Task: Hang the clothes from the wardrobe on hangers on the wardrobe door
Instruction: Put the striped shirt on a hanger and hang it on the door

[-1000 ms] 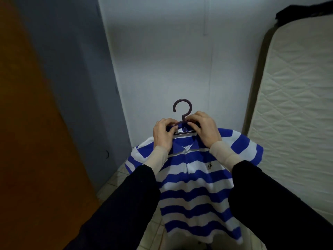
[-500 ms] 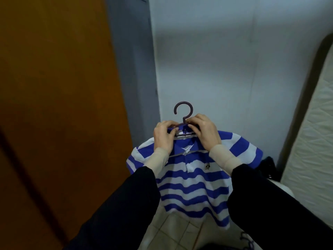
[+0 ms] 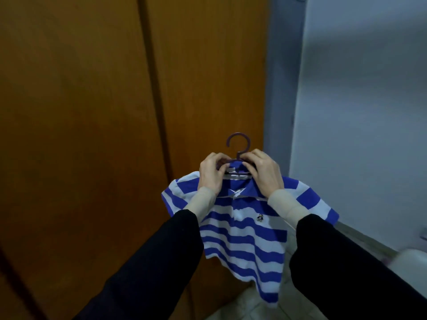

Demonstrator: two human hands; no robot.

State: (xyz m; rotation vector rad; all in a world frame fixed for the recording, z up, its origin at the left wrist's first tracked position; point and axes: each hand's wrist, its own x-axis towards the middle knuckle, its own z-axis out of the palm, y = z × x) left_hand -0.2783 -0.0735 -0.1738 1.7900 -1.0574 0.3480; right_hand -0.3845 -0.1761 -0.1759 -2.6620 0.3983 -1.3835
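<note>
A small blue-and-white striped polo shirt [image 3: 245, 236] hangs on a dark purple hanger [image 3: 238, 146], held up in front of me. My left hand [image 3: 211, 173] grips the collar and hanger shoulder on the left side. My right hand [image 3: 264, 172] grips them on the right side, just under the hook. The hook points up, free of any support. The brown wooden wardrobe door [image 3: 92, 135] fills the left and centre, just behind the shirt. The hanger's bar is mostly hidden by the collar and my fingers.
A dark seam [image 3: 154, 88] runs down between two wardrobe panels. A grey frame [image 3: 284, 88] borders the wardrobe on the right, then a pale wall [image 3: 369, 112]. Tiled floor [image 3: 245, 306] shows below, and a white object [image 3: 411, 259] sits at the lower right.
My view has swung left: the mattress and wall have slid out of sight and the brown wardrobe door now fills the frame. Both hands keep the same grip on shirt and hanger.
</note>
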